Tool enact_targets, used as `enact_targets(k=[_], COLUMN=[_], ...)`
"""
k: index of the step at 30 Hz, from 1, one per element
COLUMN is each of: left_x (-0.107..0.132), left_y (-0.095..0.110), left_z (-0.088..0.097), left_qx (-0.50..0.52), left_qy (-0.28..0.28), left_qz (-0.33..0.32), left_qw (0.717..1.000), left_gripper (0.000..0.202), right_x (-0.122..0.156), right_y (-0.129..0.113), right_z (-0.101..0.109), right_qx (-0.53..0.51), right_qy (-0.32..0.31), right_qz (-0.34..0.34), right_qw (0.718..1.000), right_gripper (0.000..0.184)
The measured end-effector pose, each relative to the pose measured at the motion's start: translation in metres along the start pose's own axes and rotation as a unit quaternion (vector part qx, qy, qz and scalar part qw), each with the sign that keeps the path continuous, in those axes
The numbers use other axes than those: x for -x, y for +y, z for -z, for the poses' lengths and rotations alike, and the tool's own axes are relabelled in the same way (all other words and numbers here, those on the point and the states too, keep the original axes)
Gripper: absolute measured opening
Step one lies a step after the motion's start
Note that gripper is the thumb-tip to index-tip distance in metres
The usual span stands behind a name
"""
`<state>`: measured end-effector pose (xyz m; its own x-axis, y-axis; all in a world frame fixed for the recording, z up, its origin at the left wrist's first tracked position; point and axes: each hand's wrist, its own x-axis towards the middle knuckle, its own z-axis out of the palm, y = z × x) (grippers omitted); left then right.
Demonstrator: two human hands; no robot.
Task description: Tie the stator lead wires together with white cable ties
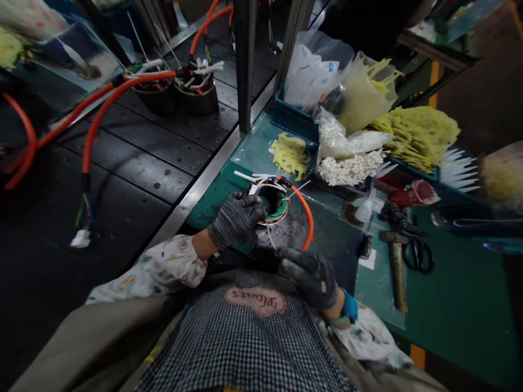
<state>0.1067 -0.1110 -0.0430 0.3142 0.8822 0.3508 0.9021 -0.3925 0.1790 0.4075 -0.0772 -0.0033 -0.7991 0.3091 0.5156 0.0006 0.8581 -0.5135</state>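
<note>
A long green table (453, 283) runs beside a black steel conveyor (139, 158) with rows of bolts, and a metal strip separates the two. On the conveyor stand two metal cups (196, 100), each with a wound part inside, and thick orange cables (106, 103) go out from them.

At the far edge of the table there is a blue crate (290, 117) with plastic bags. Beside it lie bunches of yellow cable ties (417, 136), a bag of small white pieces (349, 169) and loose yellow strips (290, 155) on a clear plastic sheet. Toward the right side of the table are a hammer (396, 267) and black scissors (417, 255).

The person sits at the near edge and wears a checked apron (245, 337) and flowered sleeves (155, 269). A wound motor stator (278, 207) lies on the table close to this edge, and an orange cable (304, 209) and white wires (255, 177) come out from it. The left hand (237, 220), in a dark glove, is over the near side of the stator, and its curved fingers (255, 207) press on the ring and reach toward its middle. The right hand (308, 277), also gloved, is apart from the stator, near the table edge. Its fingers (296, 261) are bent, but it is not possible to tell if they pinch something.
</note>
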Motion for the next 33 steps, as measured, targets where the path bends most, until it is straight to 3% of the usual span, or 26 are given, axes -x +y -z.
enact_targets(k=[2,4,7,10,13,17,21,23,29,33], left_x=[0.000,0.000,-0.001,-0.003,-0.005,-0.006,-0.005,-0.006,-0.008,-0.004], left_y=[-0.002,-0.004,-0.004,-0.005,-0.004,-0.004,-0.004,-0.004,-0.003,-0.007], left_z=[0.001,-0.001,-0.007,-0.012,-0.012,-0.009,-0.008,-0.007,-0.002,-0.002], left_qx=[0.024,0.052,0.073,0.081,0.107,0.091,0.053,0.038,0.046,0.052], left_qy=[-0.003,0.012,0.055,0.112,0.140,0.140,0.127,0.140,0.149,0.091], left_qz=[0.003,0.001,-0.004,-0.004,-0.017,-0.023,-0.030,-0.029,-0.036,-0.027], left_qw=[1.000,0.999,0.996,0.990,0.984,0.986,0.990,0.989,0.987,0.994], left_gripper=[0.033,0.026,0.021,0.018,0.011,0.009,0.014,0.012,0.018,0.022], right_x=[-0.013,-0.023,-0.036,-0.049,-0.062,-0.074,-0.079,-0.080,-0.075,-0.076], right_y=[0.012,0.026,0.045,0.060,0.068,0.074,0.077,0.078,0.077,0.076], right_z=[-0.015,-0.031,-0.047,-0.055,-0.056,-0.046,-0.029,-0.025,-0.025,-0.021], right_qx=[0.051,0.115,0.219,0.254,0.169,-0.029,-0.249,-0.255,-0.216,-0.229], right_qy=[-0.006,0.036,0.091,0.043,0.032,0.106,0.062,0.045,0.085,0.070], right_qz=[-0.018,-0.065,-0.164,-0.241,-0.258,-0.230,-0.199,-0.219,-0.280,-0.276], right_qw=[0.999,0.991,0.958,0.936,0.951,0.967,0.946,0.941,0.931,0.931], right_gripper=[0.035,0.027,0.029,0.029,0.023,0.030,0.028,0.021,0.015,0.017])
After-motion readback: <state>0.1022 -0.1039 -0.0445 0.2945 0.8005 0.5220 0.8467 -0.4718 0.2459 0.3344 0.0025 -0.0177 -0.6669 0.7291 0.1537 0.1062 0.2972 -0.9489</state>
